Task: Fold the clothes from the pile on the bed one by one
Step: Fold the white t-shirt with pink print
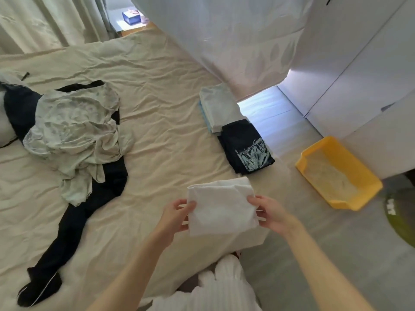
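A folded white garment (pixel 221 205) is held above the bed's near right corner. My left hand (pixel 177 215) pinches its left edge and my right hand (pixel 268 213) pinches its right edge. On the left of the cream bed (pixel 157 113) lies the pile: a crumpled pale green garment (pixel 74 133) on top of dark navy trousers (pixel 67 232) that stretch toward the near edge. Along the bed's right edge sit a folded dark garment with a pale print (pixel 246 149) and, behind it, a stack of folded white and light blue clothes (pixel 219 108).
A yellow plastic tray (pixel 336 173) lies on the grey floor to the right of the bed. White cupboard doors (pixel 359 63) stand behind it. A green round object (pixel 402 216) is at the right edge. Curtains (pixel 45 21) hang at the back left. A white sheet (pixel 235 41) hangs over the bed's far right.
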`<state>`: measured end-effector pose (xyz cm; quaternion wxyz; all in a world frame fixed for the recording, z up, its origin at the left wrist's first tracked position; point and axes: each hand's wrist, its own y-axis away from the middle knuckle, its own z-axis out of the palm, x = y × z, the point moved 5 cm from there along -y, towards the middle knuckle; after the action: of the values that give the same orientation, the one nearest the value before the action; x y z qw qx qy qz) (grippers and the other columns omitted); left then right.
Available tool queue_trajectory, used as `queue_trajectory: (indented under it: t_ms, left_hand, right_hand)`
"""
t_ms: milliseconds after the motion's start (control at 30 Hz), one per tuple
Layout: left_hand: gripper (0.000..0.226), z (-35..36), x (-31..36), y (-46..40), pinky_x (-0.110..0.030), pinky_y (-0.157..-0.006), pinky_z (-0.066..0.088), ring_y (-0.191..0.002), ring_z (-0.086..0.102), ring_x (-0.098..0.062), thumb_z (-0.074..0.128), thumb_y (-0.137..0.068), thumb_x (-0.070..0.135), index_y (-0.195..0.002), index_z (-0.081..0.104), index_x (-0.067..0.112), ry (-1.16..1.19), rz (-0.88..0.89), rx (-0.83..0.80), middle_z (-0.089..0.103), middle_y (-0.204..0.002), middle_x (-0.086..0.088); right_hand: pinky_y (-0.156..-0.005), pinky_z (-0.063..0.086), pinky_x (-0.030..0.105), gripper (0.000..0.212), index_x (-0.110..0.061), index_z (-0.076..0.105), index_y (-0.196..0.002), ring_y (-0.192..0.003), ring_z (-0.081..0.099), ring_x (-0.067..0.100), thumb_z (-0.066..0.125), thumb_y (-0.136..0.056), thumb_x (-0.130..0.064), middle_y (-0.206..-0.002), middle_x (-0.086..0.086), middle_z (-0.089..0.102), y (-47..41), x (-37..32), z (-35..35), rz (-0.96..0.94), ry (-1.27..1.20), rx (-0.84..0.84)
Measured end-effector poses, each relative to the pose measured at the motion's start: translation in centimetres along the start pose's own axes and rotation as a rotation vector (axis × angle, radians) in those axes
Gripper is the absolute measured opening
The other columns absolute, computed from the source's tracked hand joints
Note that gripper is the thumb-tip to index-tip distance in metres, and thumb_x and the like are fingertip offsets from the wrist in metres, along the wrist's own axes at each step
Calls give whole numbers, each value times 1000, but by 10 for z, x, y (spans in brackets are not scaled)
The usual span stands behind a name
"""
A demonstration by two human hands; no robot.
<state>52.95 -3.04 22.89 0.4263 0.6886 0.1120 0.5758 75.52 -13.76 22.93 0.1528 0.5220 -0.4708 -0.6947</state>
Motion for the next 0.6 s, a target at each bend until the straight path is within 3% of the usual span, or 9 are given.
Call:
queue_trajectory:
  t_ms: [167,300,367,433,600]
  left_hand:
    - [15,78,7,-64,-33,-62,55,-76,66,-22,54,-94,15,-103,60,4,82,-97,1,66,-94,-11]
    - [20,164,6,-113,-35,-70,58,-80,65,-23,47,-91,3,-109,57,1,292,-221,-5,65,-96,-13]
    - [24,204,8,-131,-38,-81,56,-82,64,-23,44,-90,-2,-108,59,3,413,-285,-40,65,-92,-11]
    - [25,234,15,-147,-43,-89,52,-86,63,-24,43,-89,-5,-105,59,6,542,-326,-53,65,-94,-11]
    - [26,266,36,-190,-43,-89,52,-84,63,-20,45,-91,-5,-111,56,8,696,-283,-32,64,-98,-8]
  right_hand:
    - [-63,43,26,20,-13,64,-107,-74,58,16,62,-89,-21,-84,-1,65,-66,-62,-69,-49,137,0]
    - [-54,46,16,18,-12,69,-103,-67,66,9,65,-88,-21,-87,0,70,-133,-132,-121,-124,382,-38]
    - [-61,50,20,18,-13,70,-102,-80,68,15,69,-85,-20,-96,4,71,-163,-164,-137,-151,492,-34]
    - [-65,50,22,13,-17,71,-95,-82,67,17,71,-82,-18,-95,2,70,-190,-192,-141,-173,609,-66]
    - [-62,45,16,6,-18,67,-89,-72,59,6,70,-84,-17,-83,-7,63,-248,-250,-121,-244,806,-168]
